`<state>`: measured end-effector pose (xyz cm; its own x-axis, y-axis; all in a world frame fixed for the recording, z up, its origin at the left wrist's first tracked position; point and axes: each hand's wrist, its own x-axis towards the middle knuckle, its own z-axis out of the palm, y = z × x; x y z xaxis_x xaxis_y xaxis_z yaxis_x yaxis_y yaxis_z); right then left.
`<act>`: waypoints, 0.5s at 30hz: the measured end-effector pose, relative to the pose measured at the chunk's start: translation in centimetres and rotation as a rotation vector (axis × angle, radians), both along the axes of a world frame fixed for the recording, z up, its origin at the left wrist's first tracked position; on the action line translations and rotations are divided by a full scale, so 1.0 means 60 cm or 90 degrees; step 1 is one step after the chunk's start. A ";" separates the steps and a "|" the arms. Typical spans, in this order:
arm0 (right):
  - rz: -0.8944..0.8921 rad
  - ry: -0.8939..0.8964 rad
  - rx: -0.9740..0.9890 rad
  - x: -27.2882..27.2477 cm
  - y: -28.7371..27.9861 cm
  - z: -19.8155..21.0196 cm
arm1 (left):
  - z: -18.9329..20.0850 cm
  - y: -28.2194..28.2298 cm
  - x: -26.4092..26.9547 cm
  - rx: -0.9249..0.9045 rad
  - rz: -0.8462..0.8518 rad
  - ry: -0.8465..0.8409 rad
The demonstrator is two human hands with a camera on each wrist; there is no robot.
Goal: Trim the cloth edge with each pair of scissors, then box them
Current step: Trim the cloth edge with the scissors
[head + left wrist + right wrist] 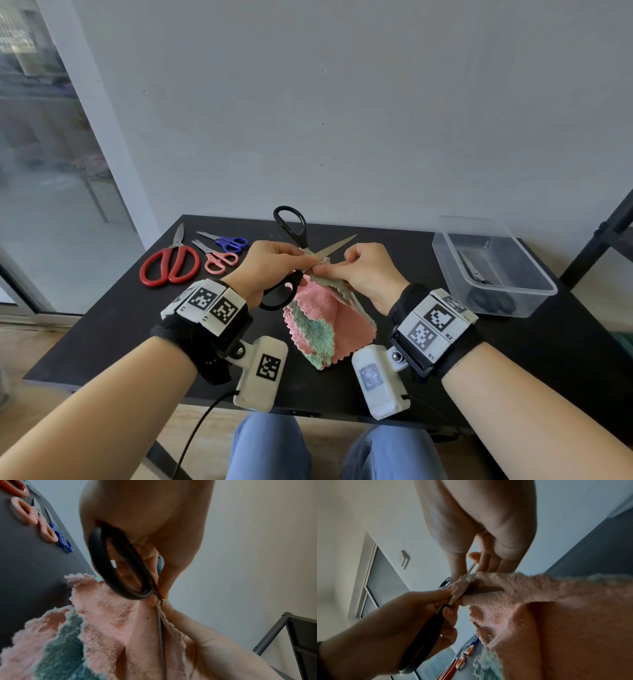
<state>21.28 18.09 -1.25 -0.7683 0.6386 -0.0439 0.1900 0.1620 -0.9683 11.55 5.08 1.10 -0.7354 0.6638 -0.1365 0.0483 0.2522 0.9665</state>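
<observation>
Left table (102,325) area: obstructed by red scissors (169,265), pink scissors (217,258), blue scissors (227,241). Right: open box (493,267). Bare tabletop between.

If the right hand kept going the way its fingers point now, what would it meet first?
The right hand points left at the cloth edge it pinches; straight on, it would likely meet the black scissors, then the left hand. Depth is unclear.

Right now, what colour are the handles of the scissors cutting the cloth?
Black, on the large steel-bladed scissors; clearest in the head view.
</observation>
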 end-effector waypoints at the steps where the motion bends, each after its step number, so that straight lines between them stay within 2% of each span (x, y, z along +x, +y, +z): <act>1: 0.003 0.000 -0.008 -0.001 -0.001 -0.002 | -0.001 0.000 0.000 -0.002 0.004 0.002; 8: 0.054 0.001 -0.017 0.007 0.002 0.001 | -0.002 -0.003 0.003 0.010 0.014 -0.016; 15: 0.048 0.005 0.011 0.013 0.013 0.003 | 0.000 -0.001 0.003 0.020 -0.003 -0.051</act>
<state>22.05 18.87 -1.10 -0.8148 0.5791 -0.0280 0.1695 0.1918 -0.9667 11.72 5.00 1.07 -0.7195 0.6724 -0.1737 -0.0275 0.2223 0.9746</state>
